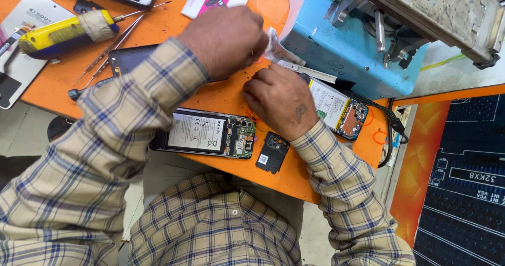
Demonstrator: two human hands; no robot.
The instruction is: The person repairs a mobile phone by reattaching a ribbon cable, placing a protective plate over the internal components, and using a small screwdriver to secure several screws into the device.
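Two opened phones [202, 134] on orange table [221, 95]; blue machine [352, 50] behind; both hands' grip unclear.

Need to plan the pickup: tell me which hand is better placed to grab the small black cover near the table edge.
Probably the right hand: it rests right beside the small black cover, with nothing between them. The left hand is farther up the table, by a white scrap.
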